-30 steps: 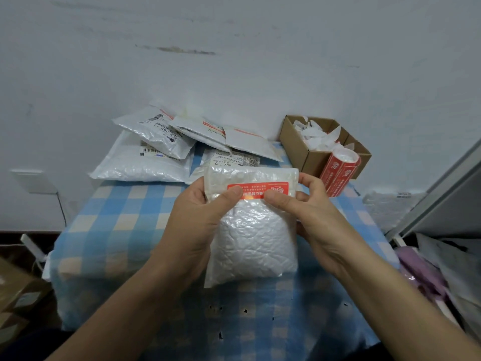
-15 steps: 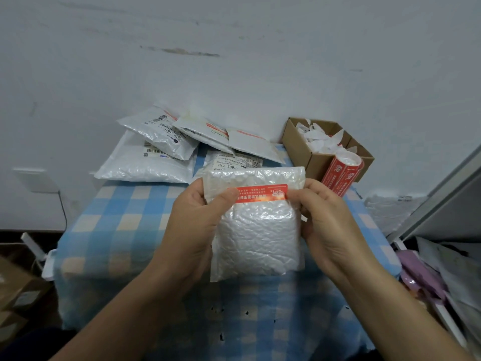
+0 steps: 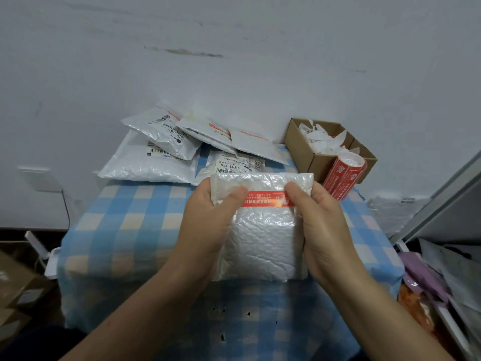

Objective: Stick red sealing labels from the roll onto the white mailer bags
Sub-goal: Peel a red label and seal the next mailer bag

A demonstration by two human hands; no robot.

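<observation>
- I hold a white, crinkled bubble-plastic mailer bag (image 3: 260,243) upright above the middle of the table covered in blue-and-cream checked cloth (image 3: 125,230).
- My left hand (image 3: 208,225) grips the bag's left edge, fingers curled behind it and thumb pressed on the left end of the red rectangular sealing label (image 3: 263,199).
- My right hand (image 3: 322,230) grips the right edge the same way, thumb on the label's right end.
- The label runs flat across the bag just under its top edge, between my two thumbs.
- The roll of red labels (image 3: 343,178) stands tilted at the table's far right corner, touching an open brown cardboard box (image 3: 304,152) of white paper scraps (image 3: 320,139).
- A pile of other white mailer bags (image 3: 156,162) lies along the table's far left edge.
</observation>
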